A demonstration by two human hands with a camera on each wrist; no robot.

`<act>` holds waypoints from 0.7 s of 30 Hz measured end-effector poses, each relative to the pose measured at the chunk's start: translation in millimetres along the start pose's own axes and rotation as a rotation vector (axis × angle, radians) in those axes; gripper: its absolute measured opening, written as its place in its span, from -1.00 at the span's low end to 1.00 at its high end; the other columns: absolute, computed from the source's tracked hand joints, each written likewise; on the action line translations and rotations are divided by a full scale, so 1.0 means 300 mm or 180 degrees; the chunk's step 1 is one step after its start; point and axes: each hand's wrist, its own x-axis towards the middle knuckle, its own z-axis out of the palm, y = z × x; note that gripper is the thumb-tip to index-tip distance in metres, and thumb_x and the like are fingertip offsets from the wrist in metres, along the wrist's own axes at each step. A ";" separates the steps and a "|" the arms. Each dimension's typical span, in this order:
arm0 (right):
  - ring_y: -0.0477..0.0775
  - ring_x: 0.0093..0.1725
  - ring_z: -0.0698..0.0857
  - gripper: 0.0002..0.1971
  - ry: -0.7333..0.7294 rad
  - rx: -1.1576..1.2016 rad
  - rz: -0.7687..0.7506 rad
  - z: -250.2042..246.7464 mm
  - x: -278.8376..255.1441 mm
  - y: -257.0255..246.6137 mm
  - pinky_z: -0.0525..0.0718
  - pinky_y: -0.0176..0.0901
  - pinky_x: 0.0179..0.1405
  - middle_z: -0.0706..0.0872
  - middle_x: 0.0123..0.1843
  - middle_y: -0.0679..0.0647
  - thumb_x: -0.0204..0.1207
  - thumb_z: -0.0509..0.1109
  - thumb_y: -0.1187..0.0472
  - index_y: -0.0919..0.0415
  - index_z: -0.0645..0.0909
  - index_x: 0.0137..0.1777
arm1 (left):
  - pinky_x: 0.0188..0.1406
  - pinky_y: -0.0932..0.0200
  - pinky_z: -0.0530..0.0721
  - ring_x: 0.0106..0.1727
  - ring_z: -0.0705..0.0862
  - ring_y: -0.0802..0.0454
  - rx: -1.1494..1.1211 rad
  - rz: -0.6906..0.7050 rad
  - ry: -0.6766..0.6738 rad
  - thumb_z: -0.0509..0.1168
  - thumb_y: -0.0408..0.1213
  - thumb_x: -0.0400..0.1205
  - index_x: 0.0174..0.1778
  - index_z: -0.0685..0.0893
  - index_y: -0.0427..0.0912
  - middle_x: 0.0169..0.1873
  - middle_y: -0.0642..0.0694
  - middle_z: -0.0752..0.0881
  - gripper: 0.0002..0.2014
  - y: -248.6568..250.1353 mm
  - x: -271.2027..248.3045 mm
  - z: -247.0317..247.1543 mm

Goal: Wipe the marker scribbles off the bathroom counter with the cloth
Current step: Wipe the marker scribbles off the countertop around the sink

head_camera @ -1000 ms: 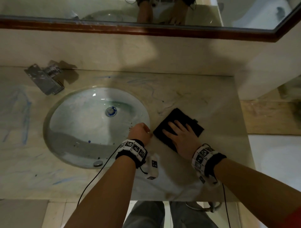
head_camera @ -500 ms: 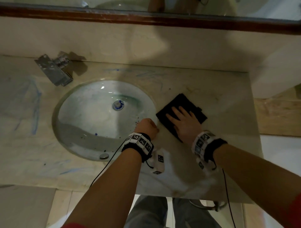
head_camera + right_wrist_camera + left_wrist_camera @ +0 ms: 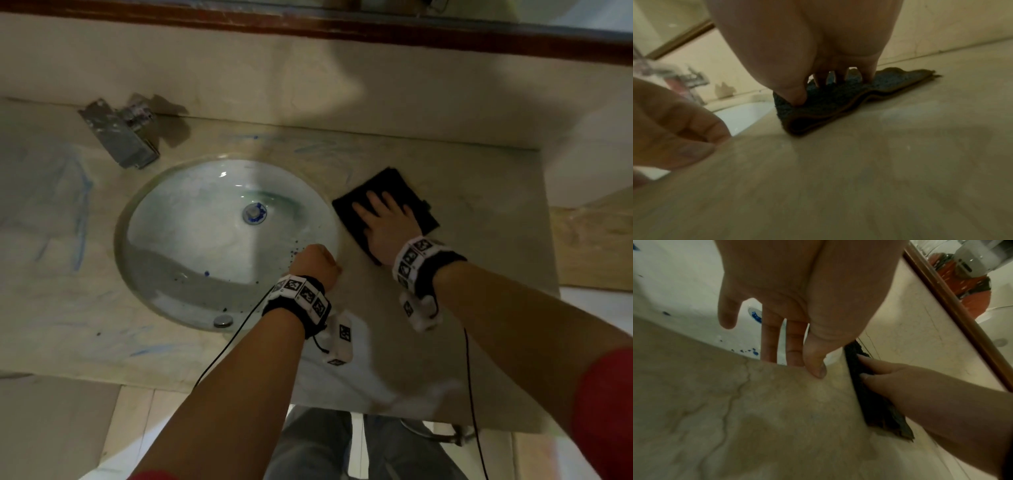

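Right hand presses the cloth on the counter

The right hand lies flat, fingers spread, on a dark, nubby, folded square cloth at 3 o'clock of the oval white sink. The left hand rests at the sink's rim, fingers straight, thumb tip on veined beige stone counter. Blue scribbles streak 9 o'clock.

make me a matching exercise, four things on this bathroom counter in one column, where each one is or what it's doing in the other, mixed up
Things:
1. cloth
2. left hand
3. tap
4. blue scribbles

Places or states:
A. behind the sink, far left
B. on the counter left of the sink
C. flat under the right hand
D. resting at the sink's near right rim

Pairs: 1-C, 2-D, 3-A, 4-B
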 end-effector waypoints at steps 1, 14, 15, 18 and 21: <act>0.19 0.70 -0.06 -0.42 -0.0016 0.0003 -0.0014 -0.006 -0.002 0.000 0.08 0.33 0.62 -0.09 0.75 -0.02 0.71 0.07 0.03 -0.19 -0.02 0.69 | 0.09 0.04 0.70 0.06 0.71 -0.16 0.0000 -0.0013 -0.0002 0.42 -0.22 0.54 -0.04 0.71 -0.14 0.00 -0.17 0.76 -0.87 0.000 0.001 0.000; 0.17 0.72 -0.10 -0.42 -0.0072 0.0028 -0.0427 0.068 -0.211 -0.012 0.02 0.32 0.64 -0.09 0.76 -0.03 0.71 0.08 0.01 -0.22 -0.01 0.69 | -0.01 0.07 0.69 0.00 0.72 -0.16 0.0154 0.0069 0.0011 0.35 -0.24 0.57 -0.10 0.67 -0.19 -0.07 -0.18 0.76 -0.90 0.001 0.003 0.002; 0.16 0.72 -0.12 -0.42 -0.0080 0.0052 -0.0328 0.059 -0.166 -0.010 -0.01 0.32 0.64 -0.13 0.76 -0.05 0.71 0.06 0.01 -0.23 -0.03 0.69 | 0.02 0.05 0.69 0.00 0.71 -0.15 0.0164 0.0039 0.0012 0.38 -0.22 0.55 -0.13 0.65 -0.15 -0.06 -0.17 0.76 -0.91 0.003 0.002 0.002; 0.15 0.71 -0.13 -0.43 -0.0040 0.0035 -0.0194 0.003 -0.035 -0.010 -0.02 0.33 0.64 -0.16 0.75 -0.06 0.72 0.04 0.02 -0.23 -0.05 0.69 | 0.10 0.01 0.69 0.03 0.70 -0.14 0.0192 0.0005 0.0035 0.43 -0.21 0.53 -0.12 0.66 -0.11 -0.04 -0.15 0.75 -0.90 0.005 0.003 0.003; 0.15 0.71 -0.12 -0.42 -0.0110 0.0043 -0.0225 -0.014 -0.023 0.002 0.00 0.32 0.64 -0.14 0.75 -0.05 0.73 0.06 0.03 -0.21 -0.03 0.69 | 0.09 0.04 0.69 0.03 0.70 -0.14 0.0189 0.0014 0.0043 0.43 -0.23 0.54 -0.13 0.67 -0.11 -0.03 -0.15 0.75 -0.92 0.003 0.003 0.005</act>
